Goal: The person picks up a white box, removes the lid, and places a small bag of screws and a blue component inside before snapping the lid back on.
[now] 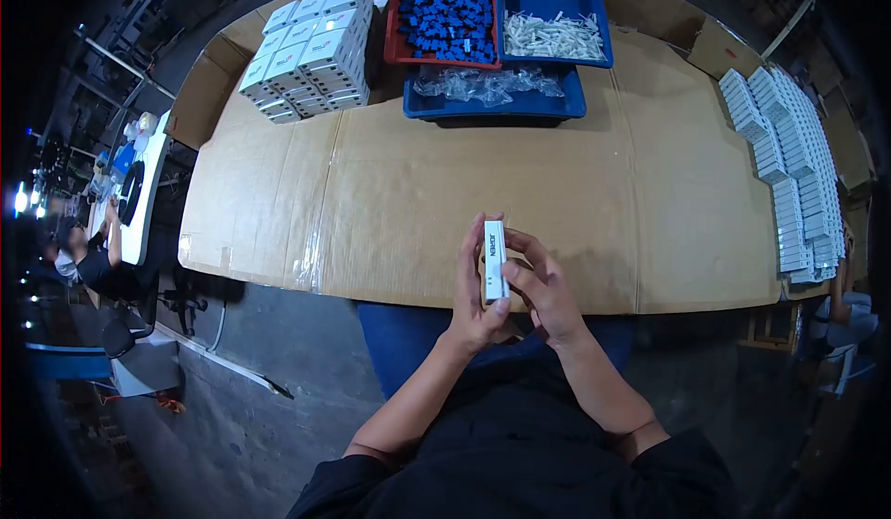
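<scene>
Both my hands hold a small white box [496,261] with dark lettering on its upward face, over the front edge of the cardboard-covered table [418,185]. My left hand [471,301] grips it along the left side, with the thumb at its lower end. My right hand [548,296] has its thumb against the right side and its fingers curled behind the upper part. The palms hide the underside of the box.
Stacked white boxes [311,55] stand at the back left. A red tray [394,51] of blue parts, a blue tray [603,37] of white pieces and a blue tray [436,108] with clear plastic are at the back. White box rows [798,185] line the right. A person [97,259] sits far left.
</scene>
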Action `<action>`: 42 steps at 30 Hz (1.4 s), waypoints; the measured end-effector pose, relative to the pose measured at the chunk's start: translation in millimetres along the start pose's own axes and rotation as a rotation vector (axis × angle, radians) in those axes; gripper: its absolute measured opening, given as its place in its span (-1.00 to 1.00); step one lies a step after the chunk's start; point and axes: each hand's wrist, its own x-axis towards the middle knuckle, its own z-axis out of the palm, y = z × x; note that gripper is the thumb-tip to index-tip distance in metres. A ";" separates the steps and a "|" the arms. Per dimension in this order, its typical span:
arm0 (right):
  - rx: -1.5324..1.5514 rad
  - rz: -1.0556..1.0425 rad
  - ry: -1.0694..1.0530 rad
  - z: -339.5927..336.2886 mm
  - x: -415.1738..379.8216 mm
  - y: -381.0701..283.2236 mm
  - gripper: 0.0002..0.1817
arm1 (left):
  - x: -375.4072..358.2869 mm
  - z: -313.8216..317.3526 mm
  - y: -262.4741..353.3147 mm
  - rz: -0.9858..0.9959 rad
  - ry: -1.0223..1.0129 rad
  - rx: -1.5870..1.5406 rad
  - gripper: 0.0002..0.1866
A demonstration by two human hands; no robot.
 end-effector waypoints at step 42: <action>-0.360 -0.254 0.106 27.4 -14.4 33.4 -0.47 | 1.7 -3.9 -17.4 0.180 0.294 0.337 0.04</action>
